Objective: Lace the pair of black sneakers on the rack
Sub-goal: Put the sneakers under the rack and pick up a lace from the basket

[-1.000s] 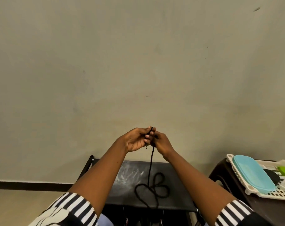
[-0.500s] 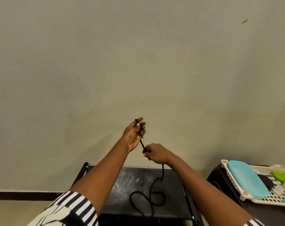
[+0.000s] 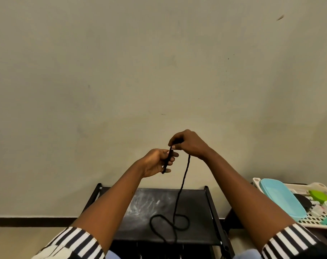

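Above the rack, a thin black cord shoelace [image 3: 183, 181] is held up in both hands in front of a plain pale wall [image 3: 140, 71]. From the right hand [image 3: 189, 144] it hangs down to the flat black fabric top shelf of the black metal-framed rack [image 3: 196, 202], where its slack lies in loose loops near the front edge. The right hand is the higher of the two; its fingers are curled and pinch the shoelace at the top. The left hand [image 3: 157, 162], just below and to the left, has its fingers curled around a short stretch of the same shoelace, whose end shows beneath the fingers. The two hands are almost touching. No sneakers can be made out; the space under the shelf is too dark to read. Whitish scuff marks [image 3: 146, 204] cross the shelf's left part. Both arms wear black-and-white striped sleeves [image 3: 78, 243]. At right, a white plastic lattice basket [image 3: 316, 221] holds a light blue plastic lid [image 3: 282, 197] and a green round object [image 3: 319, 196].
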